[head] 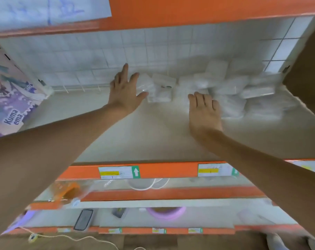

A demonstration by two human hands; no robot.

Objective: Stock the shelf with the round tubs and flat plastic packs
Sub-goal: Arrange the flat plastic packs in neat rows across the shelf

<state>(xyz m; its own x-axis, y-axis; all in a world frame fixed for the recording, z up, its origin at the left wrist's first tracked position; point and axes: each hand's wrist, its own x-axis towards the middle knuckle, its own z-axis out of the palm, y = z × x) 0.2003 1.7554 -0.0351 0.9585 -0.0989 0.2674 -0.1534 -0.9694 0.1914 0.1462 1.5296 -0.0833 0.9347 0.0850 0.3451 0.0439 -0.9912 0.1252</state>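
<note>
Head view: both my hands are inside the shelf [153, 134]. The packs [227, 91] lie in a loose heap at the back right, against the wire grid [99, 56]. Some are flat and some lean, and blur hides their edges.

My left hand [125, 94] has its fingers straight and spread and holds nothing. Its fingertips are at the heap's left end, but I cannot tell whether they touch it or are just beside it. My right hand [204, 110] is flat with straight fingers, also holding nothing, and its tips are against the heap's front.

I judge the step to be squaring up the heap. I would keep both palms flat and press in from the left and the front together, easing the packs back to the grid. It should go slowly, since slick plastic will likely slide and the leaning packs may topple. I see no tubs on this shelf.
</note>
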